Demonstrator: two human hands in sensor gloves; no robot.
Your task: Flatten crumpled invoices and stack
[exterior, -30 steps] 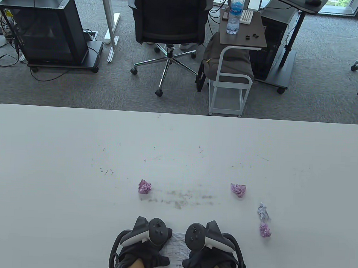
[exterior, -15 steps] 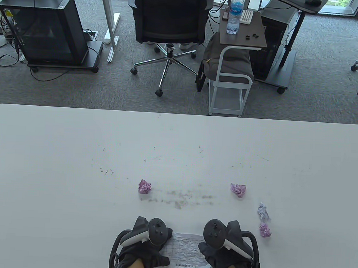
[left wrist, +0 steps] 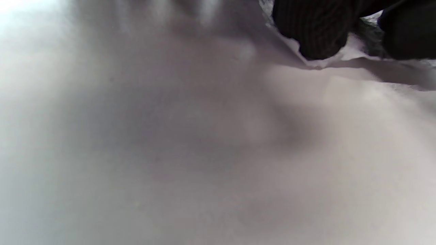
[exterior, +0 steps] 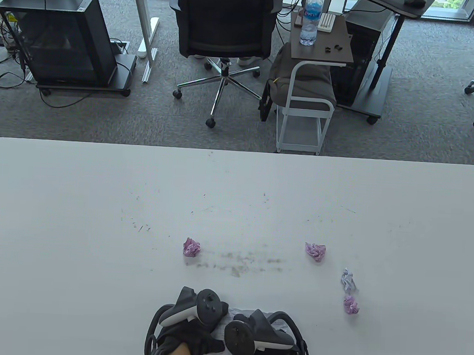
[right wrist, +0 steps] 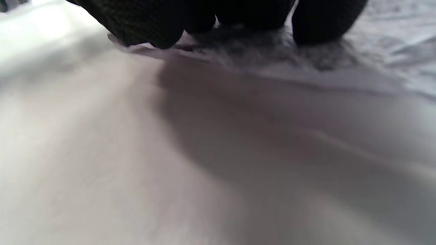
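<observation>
**Desk:** How far along are you?

**Me:** Early, by my read. I'm on invoice 1: a white sheet [exterior: 230,309] lying at the near edge of the table [exterior: 60,216], almost wholly covered by my hands. Only a thin strip of it shows between and beyond the trackers.

**Desk:** What are the hands doing?

**Me:** My left hand [exterior: 191,322] rests on the sheet's left part. In the left wrist view a gloved fingertip [left wrist: 311,30] presses down on the paper's wrinkled edge. My right hand [exterior: 258,337] lies on the sheet just beside the left, and in the right wrist view its fingertips [right wrist: 150,23] bear on the creased paper. Neither hand pinches or lifts anything; both lie on the sheet with the fingertips pressing down on it.

**Desk:** What's left?

**Me:** 4 balls remain crumpled, all apart from my hands: a pink one [exterior: 191,247] ahead to the left, a pink one [exterior: 315,251] ahead to the right, then a pale bluish-white one [exterior: 348,280] with another pink one [exterior: 351,304] just beside it further right. I see no stack yet, so I judge this sheet would be its base. It looks wrinkled in the wrist views, so I'd say smoothing isn't finished.
</observation>
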